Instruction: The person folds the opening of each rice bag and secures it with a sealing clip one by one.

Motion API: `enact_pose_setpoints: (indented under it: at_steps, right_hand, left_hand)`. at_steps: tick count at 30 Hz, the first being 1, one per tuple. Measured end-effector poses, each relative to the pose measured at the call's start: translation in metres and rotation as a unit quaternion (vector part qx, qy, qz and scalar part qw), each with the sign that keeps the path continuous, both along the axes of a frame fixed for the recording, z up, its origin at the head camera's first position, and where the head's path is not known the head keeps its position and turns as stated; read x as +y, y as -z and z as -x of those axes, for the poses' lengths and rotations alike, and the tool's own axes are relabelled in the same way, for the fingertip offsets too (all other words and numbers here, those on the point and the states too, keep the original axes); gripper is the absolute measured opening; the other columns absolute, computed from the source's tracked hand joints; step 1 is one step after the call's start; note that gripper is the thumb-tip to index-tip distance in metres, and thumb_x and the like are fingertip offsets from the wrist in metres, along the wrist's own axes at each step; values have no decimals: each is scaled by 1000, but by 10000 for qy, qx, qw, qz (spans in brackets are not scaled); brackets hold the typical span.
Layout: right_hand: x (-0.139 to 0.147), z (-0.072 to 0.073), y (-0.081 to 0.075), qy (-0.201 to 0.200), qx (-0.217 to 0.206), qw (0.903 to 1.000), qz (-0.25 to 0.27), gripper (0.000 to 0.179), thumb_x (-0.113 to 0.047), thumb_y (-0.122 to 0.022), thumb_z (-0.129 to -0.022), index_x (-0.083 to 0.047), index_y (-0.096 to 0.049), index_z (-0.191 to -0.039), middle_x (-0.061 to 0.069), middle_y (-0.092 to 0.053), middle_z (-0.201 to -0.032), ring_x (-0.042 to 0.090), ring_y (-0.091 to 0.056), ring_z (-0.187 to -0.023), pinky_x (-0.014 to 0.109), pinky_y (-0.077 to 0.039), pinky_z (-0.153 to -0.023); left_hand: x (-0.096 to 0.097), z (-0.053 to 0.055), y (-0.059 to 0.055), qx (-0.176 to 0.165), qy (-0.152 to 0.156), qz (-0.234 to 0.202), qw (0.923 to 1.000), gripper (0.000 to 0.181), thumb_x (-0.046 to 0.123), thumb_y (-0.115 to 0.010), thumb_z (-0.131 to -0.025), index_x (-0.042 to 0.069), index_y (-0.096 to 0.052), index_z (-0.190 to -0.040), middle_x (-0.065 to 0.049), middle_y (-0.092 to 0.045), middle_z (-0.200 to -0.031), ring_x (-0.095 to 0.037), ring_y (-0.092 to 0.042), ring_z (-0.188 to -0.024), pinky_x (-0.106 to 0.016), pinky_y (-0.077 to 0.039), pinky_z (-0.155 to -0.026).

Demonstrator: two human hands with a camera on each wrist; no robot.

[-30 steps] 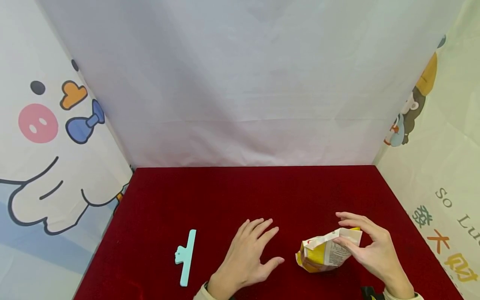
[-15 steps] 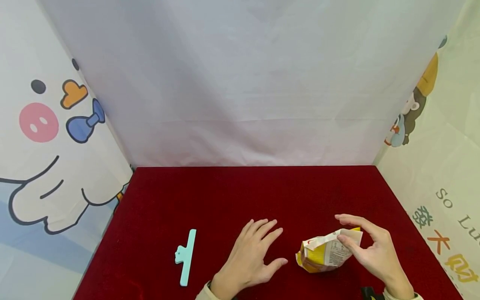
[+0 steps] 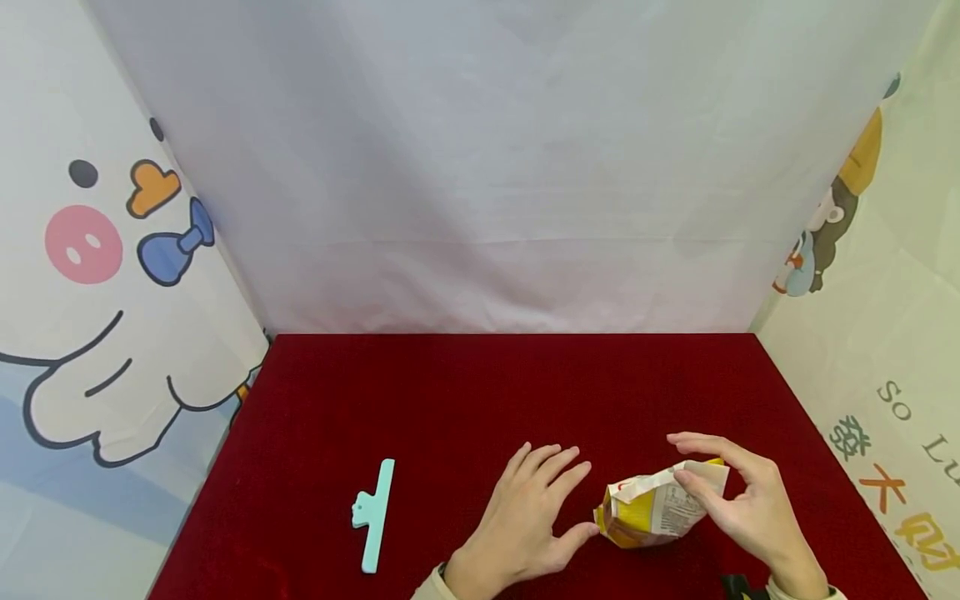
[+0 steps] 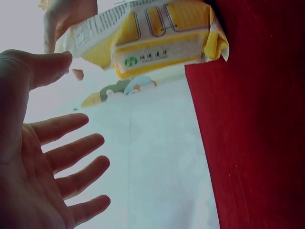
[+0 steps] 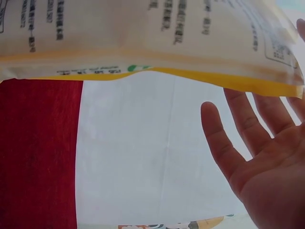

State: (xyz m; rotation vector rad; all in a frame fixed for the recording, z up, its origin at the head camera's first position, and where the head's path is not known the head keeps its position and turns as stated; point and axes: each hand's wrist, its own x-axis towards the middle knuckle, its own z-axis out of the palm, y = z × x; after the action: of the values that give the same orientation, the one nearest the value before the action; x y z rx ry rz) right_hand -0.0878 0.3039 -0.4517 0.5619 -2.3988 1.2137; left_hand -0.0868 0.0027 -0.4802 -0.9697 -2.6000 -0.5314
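Observation:
A yellow and white printed food bag (image 3: 651, 510) rests on the red cloth at the right front, its pale top edge crumpled. My right hand (image 3: 753, 504) is spread around the bag's right end, thumb in front of the white top edge. In the right wrist view its fingers (image 5: 245, 119) extend loosely behind the bag without curling onto it. My left hand (image 3: 521, 525) is spread palm down left of the bag, thumb tip close to its lower left corner; contact cannot be told. Further left lies a light turquoise bag clip (image 3: 375, 517).
Dark red cloth (image 3: 450, 400) covers the table. A white curtain (image 3: 510, 167) rises behind it. Printed cloth walls stand on both sides, the left one (image 3: 75, 342) with a cartoon. A small black object (image 3: 738, 586) shows by the right wrist at the front edge.
My left hand has moved right, up to the bag's left end. My right hand and the bag hold nearly the same place. The clip lies as before.

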Motion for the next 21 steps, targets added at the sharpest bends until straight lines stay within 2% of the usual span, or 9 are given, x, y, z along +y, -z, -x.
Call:
enact_pose_setpoints:
  at_steps: [6,13,21]
  right_hand:
    - [0,-1,0,-4,17,10000,-20,48,18,-83,-77,-8,-77,-117,0,-79,-118,-4,-68,-116,8,-47,-103]
    - [-1,0,-4,-39,74,10000,-33,50,18,-82,-77,-7,-76,-119,3,-79,-117,-4,-69,-115,8,-47,-101]
    - [-3,-2,-5,-90,236,9997,4,48,19,-82,-75,-10,-78,-113,7,-79,-117,-3,-69,-116,9,-47,-102]
  left_hand:
    - [5,-3,1,-89,-28,-31,10000,61,57,-74,-94,22,-66,-144,2,-62,-153,-21,-57,-141,-53,-46,-120]
    - [11,-4,4,167,-253,-230,9993,56,55,-74,-93,22,-70,-138,2,-66,-148,-20,-59,-138,-52,-48,-118]
    - [15,-3,6,382,-326,-248,9984,54,56,-76,-91,23,-72,-134,3,-67,-147,-19,-60,-136,-50,-49,-117]
